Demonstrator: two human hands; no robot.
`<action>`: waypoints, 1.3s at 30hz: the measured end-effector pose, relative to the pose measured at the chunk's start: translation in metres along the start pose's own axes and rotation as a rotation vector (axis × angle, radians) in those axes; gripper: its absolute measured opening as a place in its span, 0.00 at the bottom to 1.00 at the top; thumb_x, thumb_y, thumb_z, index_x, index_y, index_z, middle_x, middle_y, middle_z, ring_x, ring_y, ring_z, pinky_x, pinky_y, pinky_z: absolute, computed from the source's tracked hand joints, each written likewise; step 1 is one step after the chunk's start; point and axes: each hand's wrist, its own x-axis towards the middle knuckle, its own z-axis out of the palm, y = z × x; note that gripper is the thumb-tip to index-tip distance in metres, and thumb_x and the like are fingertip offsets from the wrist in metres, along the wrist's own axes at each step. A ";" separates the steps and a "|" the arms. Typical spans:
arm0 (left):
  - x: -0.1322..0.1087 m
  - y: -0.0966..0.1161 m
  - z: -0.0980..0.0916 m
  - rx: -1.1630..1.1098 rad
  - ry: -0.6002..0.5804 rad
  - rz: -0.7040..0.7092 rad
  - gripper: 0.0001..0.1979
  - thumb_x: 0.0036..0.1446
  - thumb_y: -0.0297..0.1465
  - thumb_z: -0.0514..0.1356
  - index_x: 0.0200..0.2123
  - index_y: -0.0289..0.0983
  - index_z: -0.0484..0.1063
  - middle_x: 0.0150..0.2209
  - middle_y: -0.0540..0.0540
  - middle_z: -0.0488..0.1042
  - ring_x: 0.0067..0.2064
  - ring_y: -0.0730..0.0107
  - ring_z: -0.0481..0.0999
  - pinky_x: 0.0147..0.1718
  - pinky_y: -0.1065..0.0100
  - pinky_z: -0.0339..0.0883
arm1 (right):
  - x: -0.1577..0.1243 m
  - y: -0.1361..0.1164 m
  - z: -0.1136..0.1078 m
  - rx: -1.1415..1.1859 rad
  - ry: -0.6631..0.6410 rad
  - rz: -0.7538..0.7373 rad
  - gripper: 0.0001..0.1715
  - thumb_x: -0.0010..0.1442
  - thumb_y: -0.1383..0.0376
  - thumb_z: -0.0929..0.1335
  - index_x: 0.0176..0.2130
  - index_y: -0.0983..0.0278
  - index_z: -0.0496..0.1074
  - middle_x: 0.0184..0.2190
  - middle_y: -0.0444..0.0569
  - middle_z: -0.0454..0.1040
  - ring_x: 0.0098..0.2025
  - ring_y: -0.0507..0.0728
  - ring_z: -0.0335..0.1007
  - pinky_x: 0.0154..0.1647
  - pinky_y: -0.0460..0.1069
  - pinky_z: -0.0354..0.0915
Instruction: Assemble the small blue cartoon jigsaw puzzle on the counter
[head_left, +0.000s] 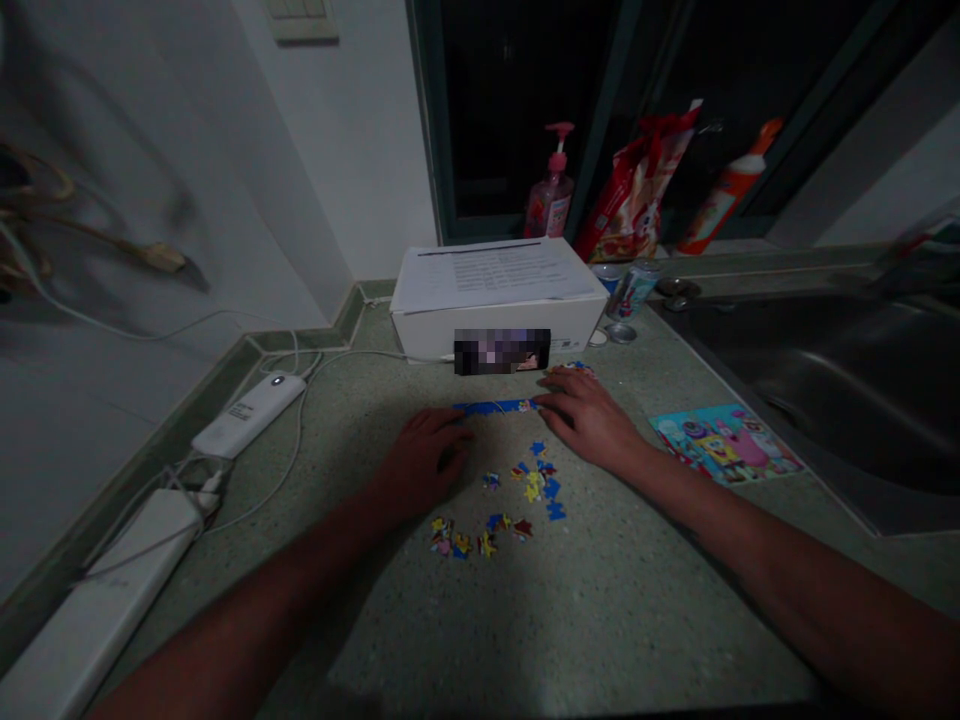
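A narrow blue strip of joined jigsaw puzzle pieces point(491, 407) lies flat on the speckled counter. My left hand point(427, 460) rests at its left end, fingertips touching or very close to it, thumb apart from the fingers. At the other end, my right hand point(589, 415) has its fingers stretched out and spread, the tips by the strip's right edge. Loose blue and yellow puzzle pieces point(534, 485) are scattered just below the strip. Nearer me lies another loose group of puzzle pieces point(461, 542). More puzzle pieces point(574, 370) are partly hidden behind my right hand.
A phone point(502, 351) leans against a white box point(427, 325). The colourful cartoon picture card point(727, 443) lies right, beside the sink point(825, 370). Cables and a white power bank point(251, 412) occupy the left. A can point(636, 288) and pump bottle point(550, 200) stand behind.
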 end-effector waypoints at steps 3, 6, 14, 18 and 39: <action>0.000 0.000 0.000 -0.010 0.009 0.002 0.14 0.67 0.27 0.61 0.53 0.40 0.80 0.62 0.38 0.78 0.63 0.49 0.77 0.63 0.37 0.71 | 0.000 0.001 0.001 0.016 -0.005 0.007 0.16 0.72 0.65 0.67 0.50 0.60 0.85 0.55 0.60 0.81 0.64 0.72 0.72 0.67 0.75 0.67; 0.000 0.000 0.000 -0.018 0.006 -0.003 0.14 0.67 0.27 0.61 0.53 0.41 0.80 0.62 0.39 0.78 0.63 0.49 0.77 0.65 0.38 0.70 | -0.001 0.002 0.002 0.015 -0.009 0.006 0.16 0.72 0.65 0.67 0.51 0.59 0.85 0.55 0.59 0.81 0.64 0.72 0.72 0.66 0.75 0.67; -0.001 0.000 0.000 -0.031 0.016 0.002 0.14 0.65 0.26 0.62 0.53 0.41 0.80 0.62 0.38 0.78 0.63 0.48 0.77 0.64 0.36 0.72 | -0.001 0.002 0.002 0.008 0.000 0.007 0.17 0.73 0.64 0.66 0.51 0.59 0.85 0.55 0.58 0.81 0.65 0.71 0.72 0.67 0.74 0.67; 0.000 -0.001 0.000 -0.018 0.024 0.017 0.14 0.65 0.26 0.62 0.52 0.40 0.81 0.61 0.38 0.79 0.62 0.48 0.78 0.63 0.36 0.73 | -0.001 0.002 0.002 0.020 0.006 0.009 0.17 0.72 0.65 0.67 0.51 0.60 0.85 0.55 0.59 0.81 0.65 0.71 0.72 0.67 0.74 0.67; 0.000 -0.013 0.004 -0.227 0.175 -0.208 0.12 0.64 0.30 0.63 0.49 0.42 0.81 0.56 0.42 0.82 0.59 0.53 0.80 0.63 0.47 0.74 | -0.003 0.000 -0.001 0.014 0.002 0.023 0.19 0.72 0.64 0.66 0.55 0.65 0.81 0.57 0.62 0.80 0.65 0.73 0.72 0.69 0.72 0.66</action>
